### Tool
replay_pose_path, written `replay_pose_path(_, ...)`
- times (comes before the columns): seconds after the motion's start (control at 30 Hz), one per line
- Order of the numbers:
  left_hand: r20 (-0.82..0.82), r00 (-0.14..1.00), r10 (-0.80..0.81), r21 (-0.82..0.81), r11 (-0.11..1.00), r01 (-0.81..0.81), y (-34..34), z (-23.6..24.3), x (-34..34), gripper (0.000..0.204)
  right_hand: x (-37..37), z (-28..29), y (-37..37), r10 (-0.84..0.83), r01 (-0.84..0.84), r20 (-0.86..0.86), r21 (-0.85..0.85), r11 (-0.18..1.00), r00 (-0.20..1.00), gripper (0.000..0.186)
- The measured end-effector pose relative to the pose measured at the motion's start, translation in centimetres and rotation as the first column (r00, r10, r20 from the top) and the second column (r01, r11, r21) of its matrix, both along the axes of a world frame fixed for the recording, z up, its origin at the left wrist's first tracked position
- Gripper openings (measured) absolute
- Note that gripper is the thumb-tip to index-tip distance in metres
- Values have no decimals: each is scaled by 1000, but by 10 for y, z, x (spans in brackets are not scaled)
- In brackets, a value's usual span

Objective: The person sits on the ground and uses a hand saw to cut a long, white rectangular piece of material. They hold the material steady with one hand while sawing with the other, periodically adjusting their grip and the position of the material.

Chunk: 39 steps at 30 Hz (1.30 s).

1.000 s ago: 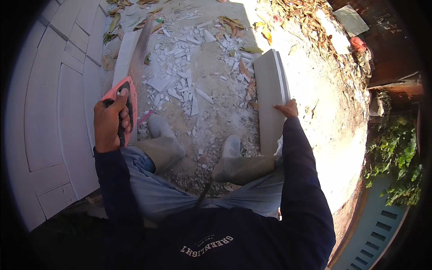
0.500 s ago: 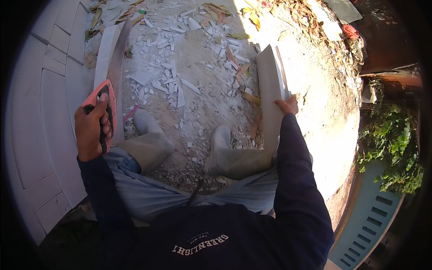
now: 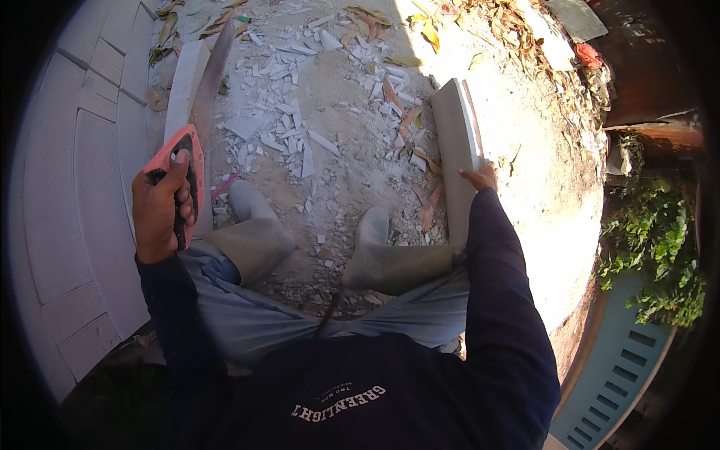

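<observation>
My left hand (image 3: 156,217) is wrapped around the red and black handle of a handsaw (image 3: 211,84). Its long blade points away from me, beside a pale, narrow board (image 3: 182,94) at the left. On the right, my right hand (image 3: 482,178) grips the long edge of a flat, off-white board (image 3: 452,150), with the thumb on the near face and the other fingers partly hidden behind. That board stands tilted on its side by my right boot (image 3: 367,240). A white edge and a brown strip show along its right side.
White broken pieces (image 3: 281,124) and dry leaves (image 3: 367,22) litter the dusty ground between my boots. A panelled white door or wall (image 3: 97,180) runs down the left. Green plants (image 3: 652,240) hang over a blue slotted wall (image 3: 626,360) at the right.
The saw blade has turned slightly, its tip shifting right. The right-hand board has tilted a little, showing more of its white edge. Both hands keep their grip, and the whole view has shifted slightly.
</observation>
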<state>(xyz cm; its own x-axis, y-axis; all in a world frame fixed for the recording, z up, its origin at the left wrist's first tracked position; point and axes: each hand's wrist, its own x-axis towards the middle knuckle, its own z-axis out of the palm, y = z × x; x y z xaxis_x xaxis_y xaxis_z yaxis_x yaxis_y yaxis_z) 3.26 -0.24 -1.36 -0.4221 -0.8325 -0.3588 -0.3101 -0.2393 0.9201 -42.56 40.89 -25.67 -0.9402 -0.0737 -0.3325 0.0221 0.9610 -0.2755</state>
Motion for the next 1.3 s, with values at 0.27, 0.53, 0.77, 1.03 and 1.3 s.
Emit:
replay_pose_path(0.27,-67,997,-27,-11,1000,27,1,1,4,39,-5,-4,7,-23,26,-115,24,999,993,111)
replay_pose_path(0.53,111,958,-266,-520,806,283,59,-43,-29,26,73,42,-93,158,-317,-367,-428,847,917,70)
replay_pose_path(0.77,178,907,-383,-638,656,403,196,-126,-39,40,304,138,-167,545,-306,26,-804,510,838,54)
replay_pose_path(1.03,804,307,-509,-252,176,952,185,-98,-29,47,289,54,-140,482,180,431,-857,482,763,23)
replay_pose_path(1.3,616,564,-550,-373,426,824,29,5,-5,47,160,-76,-141,190,-189,-23,-273,943,982,23)
